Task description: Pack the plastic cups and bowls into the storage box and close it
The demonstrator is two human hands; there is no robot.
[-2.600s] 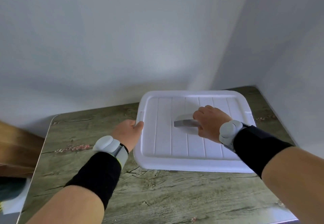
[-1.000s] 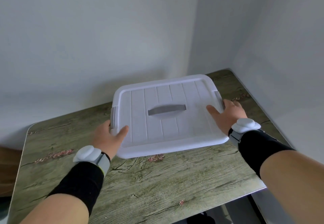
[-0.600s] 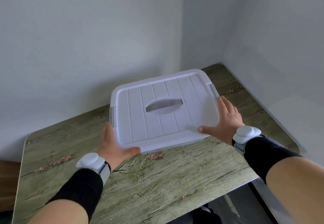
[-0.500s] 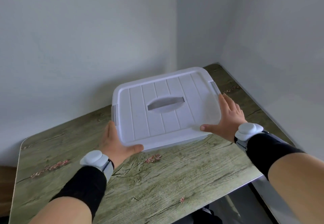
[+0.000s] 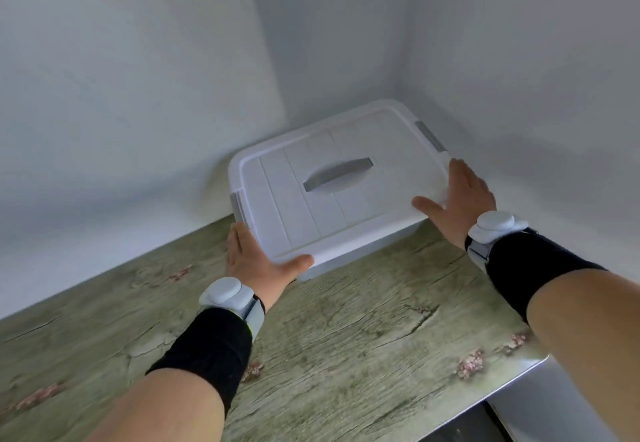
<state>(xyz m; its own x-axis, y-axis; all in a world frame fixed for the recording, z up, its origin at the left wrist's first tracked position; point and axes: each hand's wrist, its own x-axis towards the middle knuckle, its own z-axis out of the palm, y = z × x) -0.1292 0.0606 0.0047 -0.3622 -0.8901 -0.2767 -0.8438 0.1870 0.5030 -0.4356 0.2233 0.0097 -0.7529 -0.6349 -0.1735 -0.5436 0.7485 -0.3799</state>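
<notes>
From my head camera, the white plastic storage box (image 5: 332,199), its ribbed lid (image 5: 346,182) shut with a grey recessed handle (image 5: 337,175), sits on the wood-grain table (image 5: 346,337) tight in the corner of two pale walls (image 5: 138,78). My left hand (image 5: 256,261) cups the near-left corner, fingers spread and thumb over the rim. My right hand (image 5: 457,199) lies flat on the right edge near a grey latch (image 5: 429,136), fingers apart.
</notes>
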